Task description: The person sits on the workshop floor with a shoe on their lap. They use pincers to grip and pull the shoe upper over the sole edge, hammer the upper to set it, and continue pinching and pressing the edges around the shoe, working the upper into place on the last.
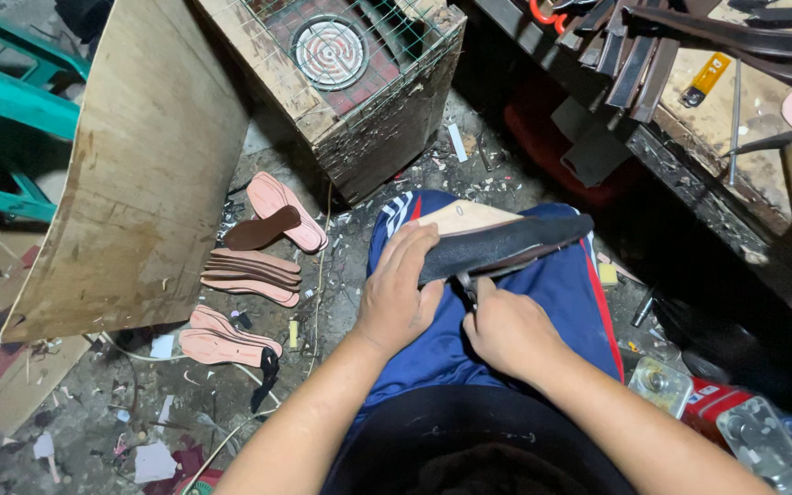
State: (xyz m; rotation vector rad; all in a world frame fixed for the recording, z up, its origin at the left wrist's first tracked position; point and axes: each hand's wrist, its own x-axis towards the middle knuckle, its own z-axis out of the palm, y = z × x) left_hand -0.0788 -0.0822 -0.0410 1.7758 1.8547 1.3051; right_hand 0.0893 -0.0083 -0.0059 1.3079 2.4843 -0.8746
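A dark shoe sole piece (506,246) with a tan insole (463,217) behind it rests across my lap on blue trousers. My left hand (400,291) presses down on the left end of the sole, fingers curled over its edge. Just below the sole's lower edge, my right hand (509,328) is closed around a small metal tool (466,286) whose tip touches the sole's rim.
Pink insoles (251,273) lie stacked and scattered on the littered floor at left, beside a leaning plywood board (144,165). A wooden box with wire mesh and a coil heater (329,50) stands ahead. A cluttered workbench (735,110) is on the right, with jars (763,440) below.
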